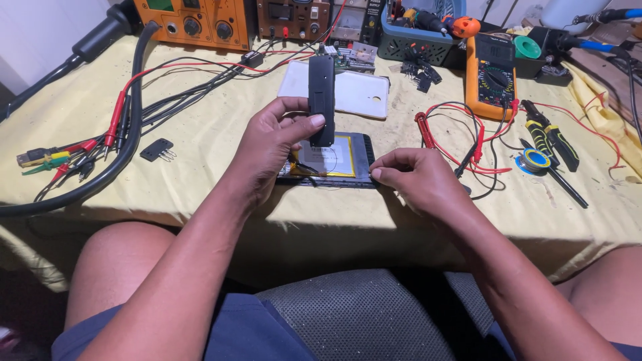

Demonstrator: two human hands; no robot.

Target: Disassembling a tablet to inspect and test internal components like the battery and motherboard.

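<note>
Left hand (pixel 271 144) gripping upright black device (pixel 322 99) | right hand (pixel 418 179) pinching opened tablet (pixel 334 162) edge at 3 o'clock | orange multimeter (pixel 493 75) at 1 o'clock

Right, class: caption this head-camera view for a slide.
Left hand holds a slim black device upright over an opened tablet; right hand touches its edge.

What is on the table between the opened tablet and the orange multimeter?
In the head view, between the opened black tablet with its yellow-edged battery and the orange handheld multimeter lies a loose tangle of red and black test leads on the yellow tablecloth.
</note>
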